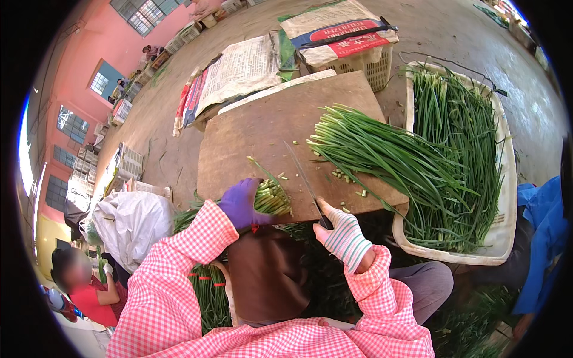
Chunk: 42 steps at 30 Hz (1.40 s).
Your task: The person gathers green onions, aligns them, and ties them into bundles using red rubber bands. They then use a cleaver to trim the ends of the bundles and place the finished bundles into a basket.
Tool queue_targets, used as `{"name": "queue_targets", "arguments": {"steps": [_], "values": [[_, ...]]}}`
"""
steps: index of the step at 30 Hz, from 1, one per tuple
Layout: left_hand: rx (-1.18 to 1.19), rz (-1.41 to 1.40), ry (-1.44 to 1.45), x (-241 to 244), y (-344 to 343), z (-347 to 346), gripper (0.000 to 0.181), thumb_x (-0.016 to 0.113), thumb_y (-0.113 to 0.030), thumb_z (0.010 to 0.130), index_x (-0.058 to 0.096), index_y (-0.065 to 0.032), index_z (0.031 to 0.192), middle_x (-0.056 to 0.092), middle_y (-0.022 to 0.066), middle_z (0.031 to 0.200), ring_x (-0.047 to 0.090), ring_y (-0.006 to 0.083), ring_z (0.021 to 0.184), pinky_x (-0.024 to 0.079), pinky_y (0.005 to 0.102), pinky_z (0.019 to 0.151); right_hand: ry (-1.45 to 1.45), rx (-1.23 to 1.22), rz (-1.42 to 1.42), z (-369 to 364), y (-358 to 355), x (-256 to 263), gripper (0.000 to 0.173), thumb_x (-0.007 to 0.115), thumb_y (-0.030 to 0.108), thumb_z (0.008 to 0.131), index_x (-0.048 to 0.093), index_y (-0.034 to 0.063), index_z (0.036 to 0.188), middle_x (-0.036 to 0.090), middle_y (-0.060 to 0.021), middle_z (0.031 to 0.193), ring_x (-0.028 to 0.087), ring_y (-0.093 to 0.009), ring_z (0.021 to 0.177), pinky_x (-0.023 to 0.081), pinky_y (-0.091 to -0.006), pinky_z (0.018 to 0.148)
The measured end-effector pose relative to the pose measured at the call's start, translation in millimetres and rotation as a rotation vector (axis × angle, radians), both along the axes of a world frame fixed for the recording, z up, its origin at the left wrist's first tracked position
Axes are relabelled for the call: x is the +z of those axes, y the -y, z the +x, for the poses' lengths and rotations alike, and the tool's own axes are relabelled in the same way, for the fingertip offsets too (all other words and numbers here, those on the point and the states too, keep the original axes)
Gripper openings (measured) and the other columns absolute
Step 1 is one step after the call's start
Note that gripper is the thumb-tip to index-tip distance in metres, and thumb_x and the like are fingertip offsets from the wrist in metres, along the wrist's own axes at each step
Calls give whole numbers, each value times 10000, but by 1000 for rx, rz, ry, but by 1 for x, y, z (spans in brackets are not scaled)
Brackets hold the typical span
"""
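Observation:
My left hand (244, 203), in a purple glove, grips a bunch of green leafy stalks (272, 197), likely garlic chives, at the near edge of a wooden board (268, 121). The pale ends point right; the leaves trail left behind my sleeve. My right hand (342, 232), in a striped fingerless glove, holds a knife (301, 171) by its dark handle, the blade lying over the board just right of the bunch. Short cut stalk pieces (342, 174) are scattered on the board. A larger loose pile of stalks (385, 152) lies across the board's right side.
A white plastic crate (506, 223) full of greens stands right of the board. Crates covered with printed sacks (241, 67) stand beyond it. Bundles with red bands (208, 295) are in a container at lower left. One person (96, 291) sits at left, another in blue (539, 232) at right.

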<state>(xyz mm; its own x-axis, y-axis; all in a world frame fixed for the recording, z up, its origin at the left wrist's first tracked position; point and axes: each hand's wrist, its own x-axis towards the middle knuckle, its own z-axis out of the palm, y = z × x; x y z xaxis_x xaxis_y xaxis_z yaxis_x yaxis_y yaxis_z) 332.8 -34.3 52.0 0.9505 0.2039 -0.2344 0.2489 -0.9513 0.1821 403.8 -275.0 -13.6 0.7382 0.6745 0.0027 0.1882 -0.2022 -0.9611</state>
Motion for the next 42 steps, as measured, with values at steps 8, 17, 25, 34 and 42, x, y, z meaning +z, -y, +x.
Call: {"name": "queue_targets", "arguments": {"steps": [8,17,25,34,42], "values": [[-134,104,106,-2,12,-10,1039,819,-492,506,367,23,1287,510,207,1146,517,361,1059,416,420,905,-154,40,58,0,1,-1,577,583,159,776,424,-20,1302,592,-226,874,589,-313,769,476,-351,713],[-135,131,15,-1,17,-3,1091,816,-524,485,345,32,1298,477,234,1172,480,382,1088,383,429,939,126,76,58,-42,-2,-6,527,545,266,858,414,-22,1279,612,-251,854,599,-395,762,485,-438,689],[-94,119,-65,-4,13,1,858,800,-415,535,424,8,1180,494,192,1081,491,357,1026,406,420,889,62,197,-110,-72,3,3,585,472,283,895,274,-12,1359,598,-233,860,596,-399,722,476,-465,635],[-74,148,-93,-5,14,5,872,825,-388,489,449,-29,1188,501,176,1098,503,349,1033,425,411,886,16,227,-143,-61,6,2,559,512,209,872,313,-41,1332,575,-235,765,582,-388,666,459,-422,593],[-40,203,-162,-4,16,10,920,822,-428,482,441,-12,1209,498,177,1116,502,339,1048,426,397,895,-12,200,-68,-48,-11,-3,531,515,223,871,341,-43,1297,580,-225,683,575,-401,624,447,-448,561]]}}
